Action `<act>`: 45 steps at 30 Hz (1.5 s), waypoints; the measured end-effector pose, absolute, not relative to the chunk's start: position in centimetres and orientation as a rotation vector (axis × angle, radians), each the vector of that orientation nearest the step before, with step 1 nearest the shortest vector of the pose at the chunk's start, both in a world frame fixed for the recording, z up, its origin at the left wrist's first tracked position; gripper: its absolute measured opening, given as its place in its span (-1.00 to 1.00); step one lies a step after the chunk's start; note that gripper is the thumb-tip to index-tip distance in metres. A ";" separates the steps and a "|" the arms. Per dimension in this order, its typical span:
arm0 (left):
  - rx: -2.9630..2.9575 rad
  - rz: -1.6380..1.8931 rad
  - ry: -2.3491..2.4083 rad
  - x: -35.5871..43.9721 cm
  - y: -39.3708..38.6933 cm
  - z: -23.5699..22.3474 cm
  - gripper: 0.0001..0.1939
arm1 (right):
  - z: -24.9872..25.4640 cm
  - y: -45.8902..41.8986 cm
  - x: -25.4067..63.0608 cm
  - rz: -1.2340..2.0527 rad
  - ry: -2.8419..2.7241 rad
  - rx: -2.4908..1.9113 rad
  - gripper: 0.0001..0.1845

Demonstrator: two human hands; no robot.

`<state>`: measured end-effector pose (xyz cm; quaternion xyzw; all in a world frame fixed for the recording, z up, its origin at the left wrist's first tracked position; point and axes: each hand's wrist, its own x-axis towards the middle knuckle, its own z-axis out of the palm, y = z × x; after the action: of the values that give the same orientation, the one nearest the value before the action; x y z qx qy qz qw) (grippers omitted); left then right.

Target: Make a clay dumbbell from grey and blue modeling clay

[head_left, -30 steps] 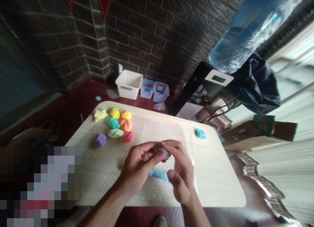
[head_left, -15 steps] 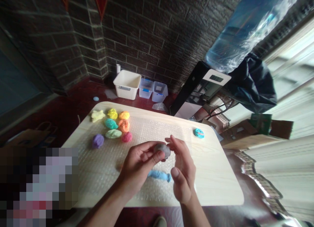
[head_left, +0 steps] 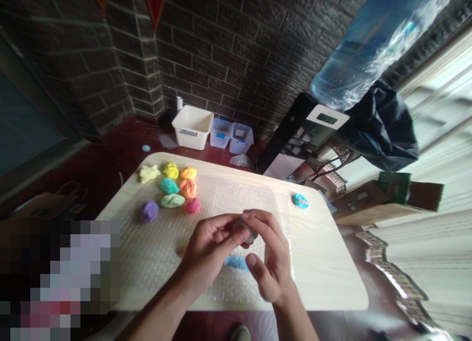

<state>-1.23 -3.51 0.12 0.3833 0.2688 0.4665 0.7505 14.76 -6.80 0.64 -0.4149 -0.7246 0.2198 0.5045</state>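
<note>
Grey lump (head_left: 246,230), smooth, rounded, partly covered by fingers; held above bubble wrap (head_left: 241,196) on desk (head_left: 324,262). Left hand (head_left: 212,245): grip closed around lump. Right hand (head_left: 271,255): fingertips laid on top, thumb apart. Dispenser display (head_left: 327,118) lit, digits unreadable.

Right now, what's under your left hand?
Bubble wrap, and part of a blue lump. Something orange-brown just peeks out past the left hand too. I can't see the rest, because the hand covers it.
</note>
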 end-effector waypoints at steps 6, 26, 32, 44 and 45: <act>0.809 0.999 0.597 -0.9 -3.7 0.5 -0.67 | 0.3 -6.9 15.2 0.623 -1.660 -0.984 -0.54; 0.683 1.103 0.574 -1.0 -4.0 0.1 -0.76 | -1.3 -6.6 13.7 0.434 -1.788 -1.014 -0.35; 0.666 1.109 0.529 -0.8 -3.9 0.7 -0.76 | -1.9 -7.2 13.1 0.541 -1.604 -1.007 -0.28; 0.689 1.128 0.565 -0.9 -3.8 0.3 -0.76 | -0.9 -7.0 12.8 0.797 -1.415 -0.927 -0.42; 0.693 1.132 0.567 -0.8 -3.8 0.3 -0.76 | -0.9 -7.1 12.7 0.803 -1.399 -0.924 -0.42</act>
<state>-0.82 -3.80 0.32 0.3172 0.2595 0.5181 0.7508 12.69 -7.05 -0.91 -0.3982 -0.6032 0.3462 0.5981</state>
